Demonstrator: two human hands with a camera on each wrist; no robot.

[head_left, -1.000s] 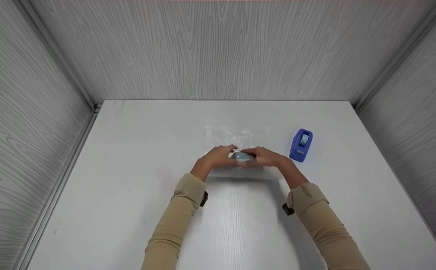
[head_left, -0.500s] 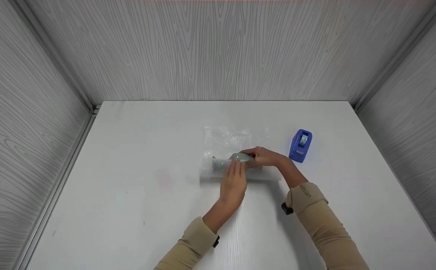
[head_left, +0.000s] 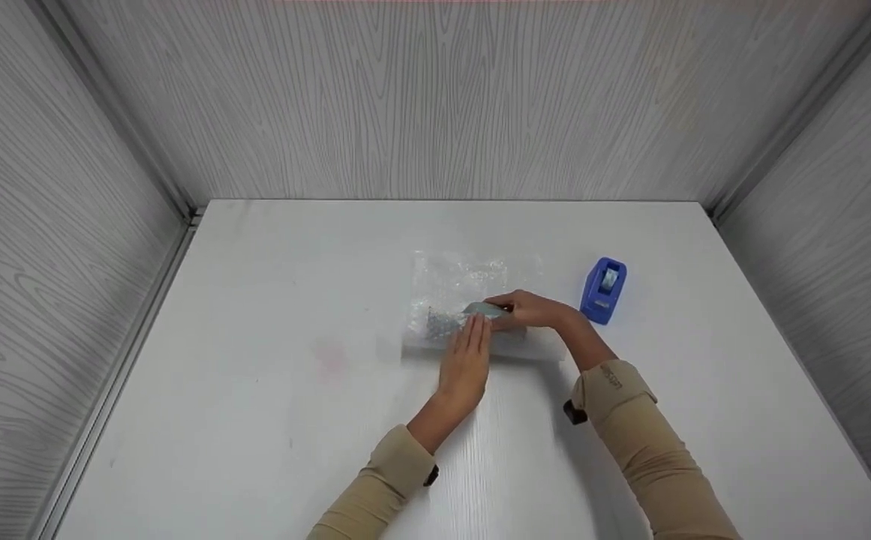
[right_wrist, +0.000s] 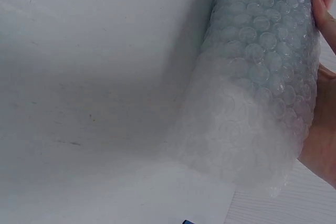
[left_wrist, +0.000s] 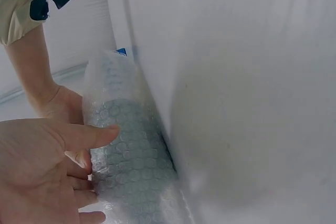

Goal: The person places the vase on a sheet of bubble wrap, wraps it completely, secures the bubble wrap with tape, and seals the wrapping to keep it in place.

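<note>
The bubble-wrapped bundle (head_left: 444,324) lies lengthwise across the middle of the table (head_left: 217,420), a grey-blue body showing through the plastic; its contents cannot be identified. A flat, clear sheet (head_left: 454,277) of the same wrap extends behind it.

The left hand (head_left: 467,367) is laid against the bundle's near side, fingers straight; from its wrist view the thumb lies over the wrap, apparently to steady the roll and limit unwinding. The right hand (head_left: 525,310) grips the bundle toward its right end, fingers curled over it, presumably to keep the layers together.

A blue tape dispenser (head_left: 603,291) stands beyond the right hand, untouched, within easy reach by my judgement yet outside the wrap's spread. Grey wood-grain panels (head_left: 405,97) enclose the table.
</note>
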